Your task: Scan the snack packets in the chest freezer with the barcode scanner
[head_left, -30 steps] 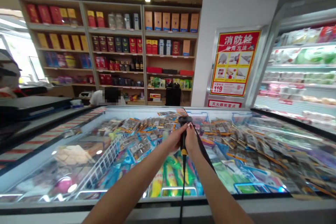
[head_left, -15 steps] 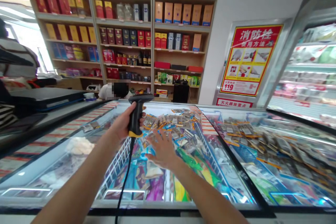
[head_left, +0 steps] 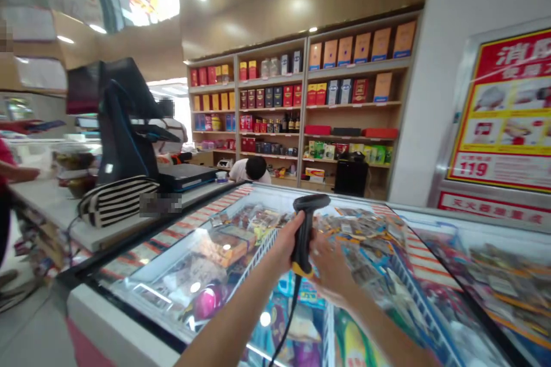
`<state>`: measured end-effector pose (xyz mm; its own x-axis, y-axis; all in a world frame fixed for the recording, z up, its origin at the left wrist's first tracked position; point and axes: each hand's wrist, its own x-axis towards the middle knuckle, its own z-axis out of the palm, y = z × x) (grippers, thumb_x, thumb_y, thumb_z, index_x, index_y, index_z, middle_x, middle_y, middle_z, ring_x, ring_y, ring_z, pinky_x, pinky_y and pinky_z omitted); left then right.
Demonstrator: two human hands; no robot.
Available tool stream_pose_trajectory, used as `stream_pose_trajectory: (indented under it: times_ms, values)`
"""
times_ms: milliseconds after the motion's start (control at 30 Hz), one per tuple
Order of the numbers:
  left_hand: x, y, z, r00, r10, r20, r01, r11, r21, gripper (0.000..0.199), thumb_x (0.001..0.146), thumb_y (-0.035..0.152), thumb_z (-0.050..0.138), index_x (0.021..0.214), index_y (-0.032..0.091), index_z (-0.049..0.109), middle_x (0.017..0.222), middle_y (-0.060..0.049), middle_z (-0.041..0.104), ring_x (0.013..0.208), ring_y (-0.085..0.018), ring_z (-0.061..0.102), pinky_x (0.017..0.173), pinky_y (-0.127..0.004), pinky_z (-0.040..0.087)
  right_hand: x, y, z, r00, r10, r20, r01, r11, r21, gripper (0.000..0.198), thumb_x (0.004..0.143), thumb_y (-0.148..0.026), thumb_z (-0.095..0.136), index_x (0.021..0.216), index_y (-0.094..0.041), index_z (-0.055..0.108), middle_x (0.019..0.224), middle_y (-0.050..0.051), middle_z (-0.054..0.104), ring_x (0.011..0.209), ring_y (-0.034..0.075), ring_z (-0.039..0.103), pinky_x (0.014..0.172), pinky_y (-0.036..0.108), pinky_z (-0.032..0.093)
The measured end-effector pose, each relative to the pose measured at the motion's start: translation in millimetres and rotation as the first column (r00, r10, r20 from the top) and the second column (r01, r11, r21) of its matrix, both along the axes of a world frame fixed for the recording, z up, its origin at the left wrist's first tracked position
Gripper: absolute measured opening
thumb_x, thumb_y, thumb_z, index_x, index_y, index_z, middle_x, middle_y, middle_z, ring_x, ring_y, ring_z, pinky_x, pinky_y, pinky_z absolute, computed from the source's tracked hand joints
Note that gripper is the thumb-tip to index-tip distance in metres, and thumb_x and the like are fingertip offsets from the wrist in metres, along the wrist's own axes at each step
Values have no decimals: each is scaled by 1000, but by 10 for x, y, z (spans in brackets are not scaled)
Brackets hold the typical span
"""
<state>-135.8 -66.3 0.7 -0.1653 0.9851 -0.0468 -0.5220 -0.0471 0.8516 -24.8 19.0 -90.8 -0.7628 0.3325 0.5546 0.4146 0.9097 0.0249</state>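
My left hand (head_left: 289,243) is wrapped round the grip of a black and yellow barcode scanner (head_left: 303,232), which stands upright above the freezer glass. A black cable (head_left: 289,315) hangs from its lower end. Close beside the grip on the right is my right hand (head_left: 333,266), its fingers slightly blurred and loosely stretched, holding nothing that I can see. Whether it touches the scanner I cannot tell. Under both hands lies a glass-topped chest freezer (head_left: 146,330) with packaged goods (head_left: 361,229) in baskets.
At left a counter (head_left: 32,189) carries a checkout terminal (head_left: 123,126), a striped pouch (head_left: 116,200) and a flat black box (head_left: 185,175). Shelves of boxes (head_left: 269,97) stand behind. A person (head_left: 253,169) bends low beyond the freezer; another person's arm (head_left: 19,173) shows far left.
The view has swung left and upward, bringing the counter and terminal into sight. My right hand has come closer to the scanner; my left hand still grips it.
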Motion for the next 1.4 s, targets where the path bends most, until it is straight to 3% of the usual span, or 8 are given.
stream_pose_trajectory:
  times_ms: [267, 433, 500, 600, 733, 1033, 1167, 1400]
  values:
    - [205, 157, -223, 995, -64, -78, 61, 997, -38, 32, 67, 45, 62, 71, 14, 54, 53, 2, 52, 41, -6, 46, 38, -17, 36, 108, 190, 42, 992, 24, 124, -13, 996, -92, 28, 82, -37, 39, 97, -25, 60, 112, 6, 59, 118, 28, 37, 94, 61, 16]
    - [519, 397, -129, 975, -202, -98, 207, 978, 41, 29, 68, 41, 61, 73, 13, 56, 57, 1, 53, 43, -6, 45, 40, -17, 36, 741, 218, 125, 994, 54, -99, -58, 998, -38, 28, 78, -29, 47, 103, -24, 57, 109, 4, 62, 115, 22, 42, 102, 50, 10]
    - [650, 480, -52, 958, -271, -90, 278, 958, 71, 27, 68, 39, 59, 74, 13, 57, 58, 0, 54, 44, -6, 45, 41, -18, 36, 1019, 278, 194, 951, -142, -274, 110, 986, -127, 29, 76, -25, 49, 104, -23, 58, 110, 5, 61, 110, 22, 47, 101, 46, 16]
    - [831, 562, -14, 909, -399, -124, 406, 913, 38, 29, 69, 40, 57, 67, 11, 58, 57, -2, 54, 45, -7, 45, 42, -18, 36, 1477, 431, 303, 724, -593, -354, 389, 774, -500, 24, 68, -28, 56, 90, -23, 65, 97, 6, 66, 96, 26, 55, 88, 43, 34]
    - [1032, 618, -119, 845, -511, -156, 520, 854, 23, 32, 69, 42, 56, 68, 11, 59, 57, -3, 54, 46, -8, 46, 44, -19, 36, 1974, 552, 352, 856, -508, -96, 248, 566, -787, 36, 46, -20, 70, 82, -26, 69, 83, 1, 69, 82, 25, 60, 75, 35, 43]
    - [1094, 575, -394, 823, -556, -117, 557, 830, -27, 30, 71, 43, 57, 73, 13, 57, 63, -3, 57, 45, -8, 48, 43, -20, 36, 2121, 573, 299, 845, -526, -99, 198, 479, -855, 38, 28, -15, 77, 64, -22, 68, 64, -3, 65, 68, 20, 60, 63, 29, 44]
    - [1087, 527, -359, 828, -560, -32, 558, 828, -43, 34, 71, 48, 55, 80, 15, 57, 62, -1, 57, 45, -8, 48, 42, -20, 35, 2210, 658, 194, 548, -759, -352, -135, 335, -933, 25, 38, -18, 75, 57, -18, 59, 46, -5, 56, 47, 14, 54, 48, 27, 43]
    - [1214, 557, -245, 828, -554, -87, 552, 833, -47, 35, 69, 49, 57, 73, 15, 54, 57, 0, 55, 42, -8, 48, 40, -19, 35, 2279, 772, 156, 111, -828, -550, -464, 446, -765, 16, 64, -26, 58, 76, -23, 48, 58, -7, 60, 53, 12, 59, 58, 32, 51]
